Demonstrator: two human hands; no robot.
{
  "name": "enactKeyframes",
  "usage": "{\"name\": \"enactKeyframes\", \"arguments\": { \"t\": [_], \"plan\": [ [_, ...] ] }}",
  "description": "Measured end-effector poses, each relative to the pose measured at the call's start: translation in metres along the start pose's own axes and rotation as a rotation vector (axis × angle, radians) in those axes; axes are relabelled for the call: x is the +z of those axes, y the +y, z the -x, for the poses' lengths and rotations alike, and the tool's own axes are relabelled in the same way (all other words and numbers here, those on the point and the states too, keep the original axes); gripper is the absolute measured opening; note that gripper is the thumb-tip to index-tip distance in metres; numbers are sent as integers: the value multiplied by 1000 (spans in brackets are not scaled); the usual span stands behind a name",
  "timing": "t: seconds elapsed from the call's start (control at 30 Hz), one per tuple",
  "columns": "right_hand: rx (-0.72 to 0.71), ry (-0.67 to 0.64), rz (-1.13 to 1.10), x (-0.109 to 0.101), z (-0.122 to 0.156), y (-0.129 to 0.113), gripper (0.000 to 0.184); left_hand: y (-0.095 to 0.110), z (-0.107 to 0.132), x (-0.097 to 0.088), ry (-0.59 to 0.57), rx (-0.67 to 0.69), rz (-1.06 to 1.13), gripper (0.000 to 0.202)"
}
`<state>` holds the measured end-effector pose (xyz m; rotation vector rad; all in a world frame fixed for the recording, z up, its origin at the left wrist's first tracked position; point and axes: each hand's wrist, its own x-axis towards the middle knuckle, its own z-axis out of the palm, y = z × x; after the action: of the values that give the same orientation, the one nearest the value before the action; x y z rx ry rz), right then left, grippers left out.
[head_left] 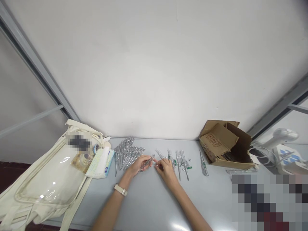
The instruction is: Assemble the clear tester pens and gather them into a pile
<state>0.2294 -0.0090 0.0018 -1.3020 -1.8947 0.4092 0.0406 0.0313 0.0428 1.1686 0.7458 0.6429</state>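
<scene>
Wrapped by the fingers of the left hand (pixel 141 165) is a slim tool with a clear plastic handle (pixel 149 161), raised just above the table, between the fanned pile and the right hand (pixel 166 170). The right hand's thumb and fingertips are drawn close together beside that tool's end; whether they pinch something small, I cannot tell.

Largest is the smooth grey table (pixel 144 199), its far edge along a pale wall (pixel 156 70). A cream fabric bag with a transparent panel (pixel 54 170) covers the table's left end. An open brown cardboard box (pixel 216 141) stands by the far edge, toward the right. Beyond it, nearer the right edge, is a rounded white plastic device (pixel 284 136). A pale green-and-white tissue pack (pixel 96 165) leans against the bag.

Smaller still, a fanned pile of clear-handled metal tools (pixel 128 154) lies near the far edge, left of the hands. More clear-handled tools (pixel 178 158) lie just right of the right hand, near little green tags (pixel 190 167). One separate tool (pixel 204 165) lies beside the box.
</scene>
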Motion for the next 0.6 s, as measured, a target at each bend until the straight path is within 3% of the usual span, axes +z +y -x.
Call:
{"name": "enactKeyframes", "arguments": {
  "t": [0.13,0.3,0.43,0.6],
  "plan": [
    [171,-6,-297,-10,-6,-3,24,1,1,0,-13,-7,-40,40],
    [388,15,-770,-23,-14,-2,46,2,3,2,-63,-15,-14,36],
    [471,17,-804,-28,-14,-5,39,5,5,5,-138,-36,-39,33],
    [476,-26,-811,-30,-13,-13,37,2,2,3,-171,-81,-72,39]
  ]
}}
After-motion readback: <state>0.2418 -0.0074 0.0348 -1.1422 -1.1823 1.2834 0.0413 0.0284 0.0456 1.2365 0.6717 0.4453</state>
